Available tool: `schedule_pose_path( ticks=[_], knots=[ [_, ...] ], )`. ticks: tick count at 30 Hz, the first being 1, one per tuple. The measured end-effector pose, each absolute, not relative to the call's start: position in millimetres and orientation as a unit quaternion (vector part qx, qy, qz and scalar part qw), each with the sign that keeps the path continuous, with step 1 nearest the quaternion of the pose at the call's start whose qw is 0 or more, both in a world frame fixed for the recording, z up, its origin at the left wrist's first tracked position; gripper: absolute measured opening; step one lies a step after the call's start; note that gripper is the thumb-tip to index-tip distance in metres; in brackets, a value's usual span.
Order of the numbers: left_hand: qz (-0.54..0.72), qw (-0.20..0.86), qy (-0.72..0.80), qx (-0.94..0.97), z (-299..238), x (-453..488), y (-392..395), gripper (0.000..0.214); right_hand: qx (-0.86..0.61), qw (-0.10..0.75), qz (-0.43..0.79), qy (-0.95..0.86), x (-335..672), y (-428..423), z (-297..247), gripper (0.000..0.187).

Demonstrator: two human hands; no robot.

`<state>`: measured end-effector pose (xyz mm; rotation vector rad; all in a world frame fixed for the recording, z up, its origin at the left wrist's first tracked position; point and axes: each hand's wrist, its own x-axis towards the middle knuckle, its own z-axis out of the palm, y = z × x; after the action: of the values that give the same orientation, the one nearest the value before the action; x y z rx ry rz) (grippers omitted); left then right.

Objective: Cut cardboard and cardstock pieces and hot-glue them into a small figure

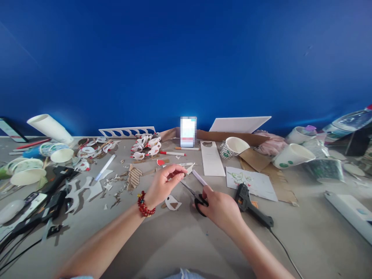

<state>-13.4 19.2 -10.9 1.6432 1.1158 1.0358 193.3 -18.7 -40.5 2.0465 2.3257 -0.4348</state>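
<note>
My left hand [166, 182], with a red bead bracelet [144, 206] at the wrist, pinches a small white paper piece [190, 169] between thumb and fingertips. The scissors [200, 202] are in my right hand [221, 206], their black handles around the fingers and the blades pointing up and left toward the paper piece. A pale lilac stick [199, 178] lies just beyond my right index finger; whether it is touched I cannot tell. Below my left hand, a white bird-shaped cutout [173, 203] with a brown patch rests on the table.
Several bird cutouts [146, 146] are heaped beyond my left hand. Corrugated cardboard [134, 176] and scraps lie to the left. A glue gun [252, 205] with a cord is right of my right hand. A lit phone [188, 131] stands at the back, near a paper cup [235, 148].
</note>
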Motion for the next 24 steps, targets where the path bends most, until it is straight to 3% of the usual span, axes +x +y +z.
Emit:
schedule_pose_path(
  ticks=[9, 17, 20, 24],
  knots=[
    [0.402, 0.381, 0.431, 0.713, -14.8, -10.5, 16.2, 0.025, 0.63, 0.038, -0.09, 0.77, 194.5, -20.2, -38.0, 0.018],
    [0.369, 0.316, 0.367, 0.793, -5.6, -6.6, 7.9, 0.041, 0.613, 0.048, -0.176, 0.769, 197.8, -18.2, -30.1, 0.023],
    [0.356, 0.322, 0.368, 0.796, -7.1, -5.0, 5.8, 0.044, 0.597, -0.028, -0.211, 0.774, 199.5, -19.4, -25.7, 0.017],
    [0.33, 0.337, 0.351, 0.809, -12.4, -1.2, 2.2, 0.052, 0.527, -0.223, -0.263, 0.777, 195.4, -24.0, -25.9, 0.014]
  ],
)
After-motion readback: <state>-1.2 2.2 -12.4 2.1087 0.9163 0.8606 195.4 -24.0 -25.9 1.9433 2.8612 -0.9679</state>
